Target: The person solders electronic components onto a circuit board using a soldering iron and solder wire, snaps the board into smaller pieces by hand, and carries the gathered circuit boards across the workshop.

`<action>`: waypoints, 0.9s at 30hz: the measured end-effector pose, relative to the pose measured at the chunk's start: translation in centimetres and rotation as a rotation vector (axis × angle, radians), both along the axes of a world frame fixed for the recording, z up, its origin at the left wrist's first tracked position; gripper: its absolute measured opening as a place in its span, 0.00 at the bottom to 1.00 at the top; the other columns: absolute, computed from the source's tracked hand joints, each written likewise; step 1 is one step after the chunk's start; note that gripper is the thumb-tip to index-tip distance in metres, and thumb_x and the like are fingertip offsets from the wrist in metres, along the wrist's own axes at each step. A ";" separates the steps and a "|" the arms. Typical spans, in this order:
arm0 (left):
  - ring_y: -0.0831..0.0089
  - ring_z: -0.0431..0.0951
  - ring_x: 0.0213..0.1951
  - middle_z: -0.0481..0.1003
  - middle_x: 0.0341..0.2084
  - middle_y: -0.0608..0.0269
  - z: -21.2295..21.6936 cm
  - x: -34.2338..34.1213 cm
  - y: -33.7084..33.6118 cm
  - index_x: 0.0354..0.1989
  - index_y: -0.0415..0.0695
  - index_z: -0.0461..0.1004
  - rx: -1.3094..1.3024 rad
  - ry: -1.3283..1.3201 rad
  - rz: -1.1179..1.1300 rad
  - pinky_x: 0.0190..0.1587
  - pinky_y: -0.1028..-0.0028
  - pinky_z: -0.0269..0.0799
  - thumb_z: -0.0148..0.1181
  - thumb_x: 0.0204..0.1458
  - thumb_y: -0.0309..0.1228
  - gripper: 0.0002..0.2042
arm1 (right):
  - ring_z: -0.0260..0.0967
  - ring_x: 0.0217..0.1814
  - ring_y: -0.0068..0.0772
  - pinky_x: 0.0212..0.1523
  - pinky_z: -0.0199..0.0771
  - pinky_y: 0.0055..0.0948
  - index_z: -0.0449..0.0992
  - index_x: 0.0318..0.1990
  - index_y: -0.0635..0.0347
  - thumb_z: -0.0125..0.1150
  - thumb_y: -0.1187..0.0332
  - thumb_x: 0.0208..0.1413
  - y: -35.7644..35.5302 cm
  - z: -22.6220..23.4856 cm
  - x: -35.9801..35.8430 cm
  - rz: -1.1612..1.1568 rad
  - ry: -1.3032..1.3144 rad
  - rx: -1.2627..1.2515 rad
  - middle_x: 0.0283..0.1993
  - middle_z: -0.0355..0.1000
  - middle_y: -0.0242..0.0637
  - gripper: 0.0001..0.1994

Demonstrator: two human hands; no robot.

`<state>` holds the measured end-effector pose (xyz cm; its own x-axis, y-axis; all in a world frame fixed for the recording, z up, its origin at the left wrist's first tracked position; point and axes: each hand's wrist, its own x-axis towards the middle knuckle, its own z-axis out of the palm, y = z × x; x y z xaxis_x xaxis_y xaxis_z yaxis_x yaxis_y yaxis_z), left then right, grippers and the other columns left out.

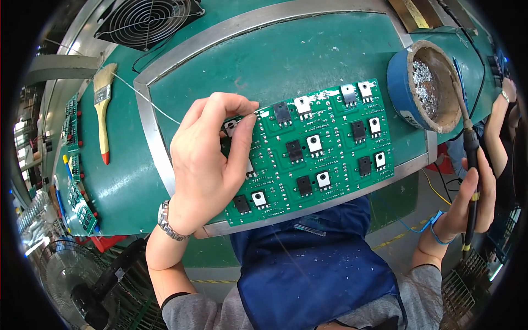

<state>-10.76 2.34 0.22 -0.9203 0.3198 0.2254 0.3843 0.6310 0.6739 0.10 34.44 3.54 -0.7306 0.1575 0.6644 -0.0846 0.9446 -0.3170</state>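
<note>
A green circuit board (pixel 330 159) with several black and white square components lies tilted on the green workbench (pixel 286 55). My left hand (pixel 206 159) rests on the board's left end. Its thumb and fingers pinch a thin solder wire (pixel 146 99) that runs up and to the left. My right hand (pixel 467 203) is off the bench to the right, closed around a black soldering iron (pixel 471 165) whose tip points up toward a blue pot.
A blue pot (pixel 426 85) of silvery solder scraps sits at the board's right. A paintbrush (pixel 102 110) lies at the left, a fan grille (pixel 146 22) at the back. More green boards (pixel 80 203) stand at the far left. Another person's arm (pixel 503 110) is at the right edge.
</note>
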 end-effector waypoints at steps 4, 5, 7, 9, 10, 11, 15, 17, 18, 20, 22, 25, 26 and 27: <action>0.71 0.76 0.34 0.78 0.34 0.61 0.3 -0.5 -0.2 0.35 0.39 0.73 -0.057 0.089 -0.075 0.30 0.76 0.68 0.60 0.51 0.20 0.05 | 0.73 0.30 0.30 0.36 0.72 0.23 0.78 0.43 0.73 0.58 0.81 0.52 0.1 1.2 0.1 0.083 -0.293 0.032 0.33 0.76 0.45 0.11; 0.76 0.75 0.34 0.79 0.37 0.62 0.8 -0.6 0.0 0.35 0.39 0.74 -0.081 0.134 -0.095 0.29 0.79 0.65 0.59 0.53 0.21 0.03 | 0.73 0.30 0.30 0.36 0.72 0.23 0.78 0.43 0.73 0.58 0.81 0.52 0.0 1.1 0.2 0.082 -0.293 0.032 0.33 0.76 0.45 0.11; 0.80 0.73 0.31 0.75 0.31 0.65 1.8 -0.5 0.8 0.34 0.40 0.77 -0.036 0.110 -0.051 0.26 0.82 0.62 0.62 0.50 0.20 0.04 | 0.72 0.30 0.29 0.36 0.70 0.21 0.78 0.41 0.74 0.57 0.83 0.49 -0.2 1.0 0.4 0.030 -0.093 -0.137 0.31 0.76 0.45 0.11; 0.84 0.68 0.27 0.70 0.26 0.68 2.4 -0.5 1.1 0.35 0.41 0.80 -0.027 0.008 -0.069 0.24 0.83 0.59 0.64 0.47 0.18 0.07 | 0.72 0.31 0.31 0.36 0.70 0.23 0.78 0.41 0.74 0.59 0.80 0.47 0.7 2.3 0.5 0.136 -0.315 -0.017 0.33 0.77 0.46 0.12; 0.86 0.63 0.24 0.67 0.24 0.70 2.1 -0.5 1.5 0.37 0.43 0.81 0.010 0.021 -0.074 0.23 0.83 0.57 0.65 0.45 0.17 0.11 | 0.72 0.30 0.31 0.35 0.69 0.24 0.78 0.41 0.74 0.59 0.80 0.46 0.7 2.0 0.5 0.105 -0.263 -0.034 0.33 0.77 0.46 0.12; 0.86 0.63 0.24 0.67 0.24 0.70 2.0 -0.5 1.8 0.37 0.43 0.81 0.010 0.021 -0.073 0.23 0.83 0.57 0.65 0.45 0.17 0.11 | 0.71 0.30 0.30 0.35 0.69 0.24 0.79 0.40 0.74 0.60 0.79 0.45 0.8 1.6 0.6 0.072 -0.212 -0.050 0.34 0.78 0.46 0.13; 0.84 0.64 0.22 0.69 0.25 0.70 1.7 -0.2 2.4 0.36 0.42 0.81 0.052 0.049 -0.113 0.23 0.82 0.59 0.66 0.43 0.17 0.11 | 0.71 0.30 0.31 0.33 0.68 0.23 0.78 0.41 0.75 0.60 0.79 0.45 1.6 2.8 0.4 0.187 -0.364 -0.028 0.33 0.77 0.47 0.14; 0.76 0.72 0.23 0.69 0.24 0.66 1.2 0.1 1.9 0.35 0.42 0.80 0.045 0.069 -0.119 0.23 0.77 0.67 0.67 0.43 0.18 0.10 | 0.70 0.29 0.33 0.33 0.67 0.22 0.77 0.42 0.76 0.60 0.77 0.48 1.6 2.5 0.4 0.209 -0.236 -0.140 0.31 0.76 0.48 0.13; 0.75 0.73 0.23 0.69 0.24 0.65 1.3 0.3 1.7 0.34 0.41 0.79 0.013 0.068 -0.115 0.24 0.76 0.68 0.68 0.41 0.18 0.10 | 0.70 0.26 0.35 0.30 0.68 0.25 0.76 0.42 0.75 0.58 0.75 0.51 1.7 2.7 0.0 0.285 -0.207 -0.138 0.29 0.75 0.48 0.12; 0.75 0.73 0.23 0.69 0.24 0.65 1.4 0.3 1.6 0.34 0.41 0.79 -0.009 0.075 -0.118 0.24 0.76 0.68 0.68 0.41 0.18 0.10 | 0.70 0.25 0.36 0.28 0.70 0.26 0.76 0.42 0.75 0.60 0.73 0.52 1.9 3.4 -1.6 0.474 -0.221 -0.047 0.30 0.74 0.47 0.12; 0.74 0.72 0.23 0.69 0.24 0.64 1.5 0.3 1.5 0.33 0.41 0.80 -0.042 0.086 -0.116 0.23 0.75 0.67 0.69 0.40 0.17 0.11 | 0.72 0.23 0.39 0.22 0.73 0.31 0.76 0.42 0.73 0.65 0.67 0.53 0.6 3.5 -2.5 0.680 -0.273 0.009 0.30 0.74 0.45 0.16; 0.85 0.65 0.23 0.70 0.26 0.71 1.4 0.3 1.8 0.32 0.44 0.82 -0.035 0.056 -0.074 0.22 0.83 0.58 0.68 0.40 0.18 0.10 | 0.74 0.24 0.37 0.22 0.76 0.26 0.78 0.38 0.71 0.69 0.64 0.51 -1.0 3.9 -4.4 0.858 -0.393 -0.004 0.27 0.74 0.43 0.16; 0.85 0.65 0.23 0.70 0.26 0.71 1.2 0.5 1.6 0.32 0.44 0.82 -0.040 0.051 -0.064 0.22 0.83 0.58 0.68 0.40 0.18 0.10 | 0.74 0.24 0.35 0.22 0.76 0.24 0.79 0.37 0.70 0.70 0.65 0.49 -1.6 3.3 -5.3 0.920 -0.377 -0.008 0.27 0.74 0.42 0.15; 0.84 0.65 0.23 0.70 0.26 0.70 1.2 0.6 1.4 0.32 0.44 0.82 -0.055 0.041 -0.055 0.22 0.83 0.58 0.68 0.40 0.18 0.10 | 0.75 0.24 0.33 0.21 0.76 0.23 0.80 0.36 0.70 0.70 0.66 0.48 -2.3 2.8 -5.9 0.981 -0.360 -0.012 0.27 0.74 0.42 0.14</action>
